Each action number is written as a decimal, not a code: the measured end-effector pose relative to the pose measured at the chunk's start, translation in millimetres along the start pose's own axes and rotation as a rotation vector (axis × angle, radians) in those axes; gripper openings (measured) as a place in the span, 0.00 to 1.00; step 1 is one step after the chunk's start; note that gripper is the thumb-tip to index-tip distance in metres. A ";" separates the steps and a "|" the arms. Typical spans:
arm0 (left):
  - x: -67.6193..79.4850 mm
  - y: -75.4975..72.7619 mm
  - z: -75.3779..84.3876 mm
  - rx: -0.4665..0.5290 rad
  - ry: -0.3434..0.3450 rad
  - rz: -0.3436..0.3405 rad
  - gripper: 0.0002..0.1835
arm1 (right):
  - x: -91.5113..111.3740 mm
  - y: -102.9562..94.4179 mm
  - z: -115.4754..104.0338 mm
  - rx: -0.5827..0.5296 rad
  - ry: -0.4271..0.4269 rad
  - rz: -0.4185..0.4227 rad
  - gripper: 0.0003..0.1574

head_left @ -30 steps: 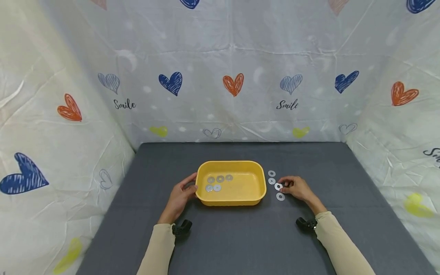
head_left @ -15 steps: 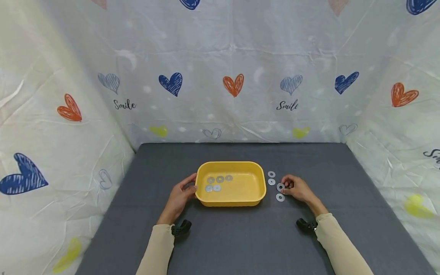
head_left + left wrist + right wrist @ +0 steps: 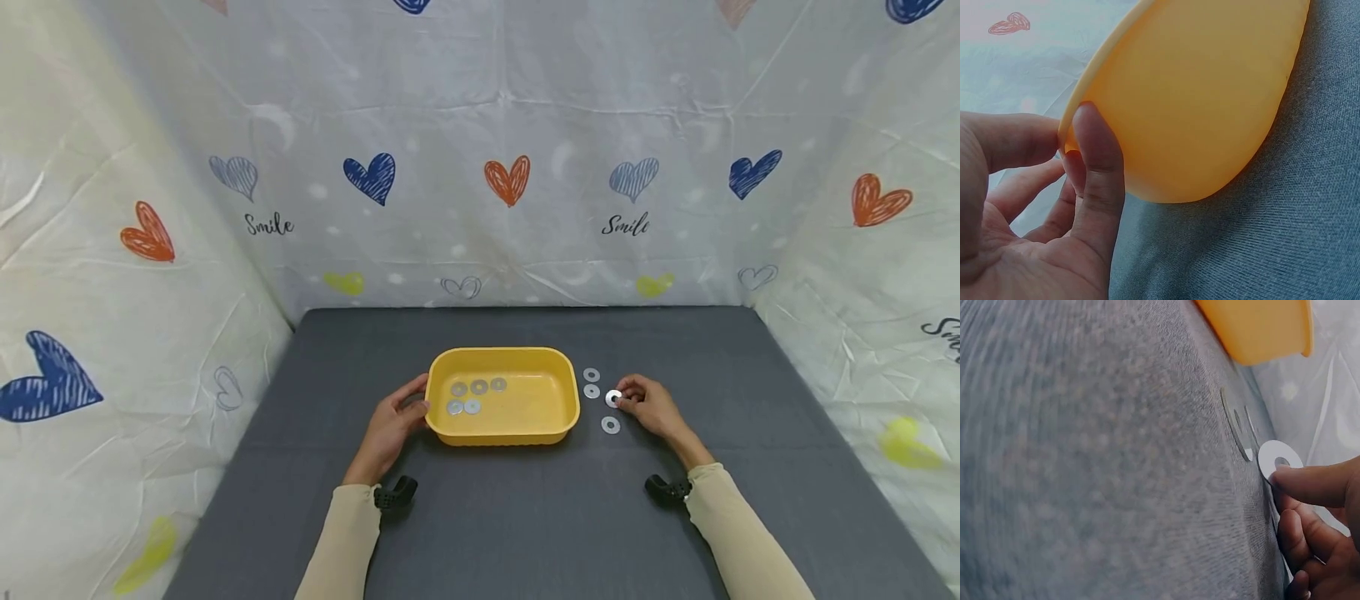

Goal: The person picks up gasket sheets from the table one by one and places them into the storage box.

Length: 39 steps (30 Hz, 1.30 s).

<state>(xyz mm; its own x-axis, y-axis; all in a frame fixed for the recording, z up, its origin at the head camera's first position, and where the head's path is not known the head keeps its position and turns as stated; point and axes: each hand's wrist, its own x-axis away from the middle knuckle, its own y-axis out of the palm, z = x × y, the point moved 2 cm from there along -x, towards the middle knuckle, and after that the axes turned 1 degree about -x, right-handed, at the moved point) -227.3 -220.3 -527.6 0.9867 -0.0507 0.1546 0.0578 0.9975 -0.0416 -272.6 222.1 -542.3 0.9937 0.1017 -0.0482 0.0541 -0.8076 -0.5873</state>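
Note:
A yellow tray (image 3: 536, 410) stands mid-table with several flat metal washers (image 3: 479, 387) lying in its left half. At its left end my left hand (image 3: 392, 429) grips the rim; in the left wrist view the thumb (image 3: 1099, 150) lies along the outer wall. To the right of the tray, my right hand (image 3: 651, 407) pinches a washer (image 3: 612, 398) between thumb and fingers, tilted up so it catches the light. The right wrist view shows that washer (image 3: 1268, 461) with its centre hole. Nearby on the cloth lie three more washers (image 3: 611, 425).
Dark grey cloth (image 3: 517, 517) covers the table. White curtains (image 3: 442, 225) printed with hearts hang behind it and on both sides. Each wrist wears a black strap-on device (image 3: 396, 495).
The right hand has drawn its washer slightly right and away from the row, and tilted it up. The left hand stays on the tray.

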 end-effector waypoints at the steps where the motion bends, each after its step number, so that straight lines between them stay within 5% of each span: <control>1: 0.0 -0.1 -0.4 0.000 -0.002 -0.001 0.30 | -0.2 -0.3 -0.5 -0.017 0.006 0.005 0.10; 22: -0.2 2.2 -0.5 -0.007 0.009 0.035 0.29 | 6.3 -10.2 -27.9 -0.396 0.140 0.064 0.17; 39: 1.2 1.8 0.9 -0.001 0.010 0.040 0.29 | 11.1 -10.9 -51.6 -0.484 0.097 0.097 0.19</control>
<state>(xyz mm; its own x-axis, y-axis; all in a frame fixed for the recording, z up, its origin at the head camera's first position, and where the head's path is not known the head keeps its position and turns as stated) -226.2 -218.6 -526.6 0.9896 -0.0114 0.1431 0.0185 0.9987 -0.0484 -257.1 202.0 -494.8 0.9997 -0.0235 0.0052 -0.0225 -0.9898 -0.1410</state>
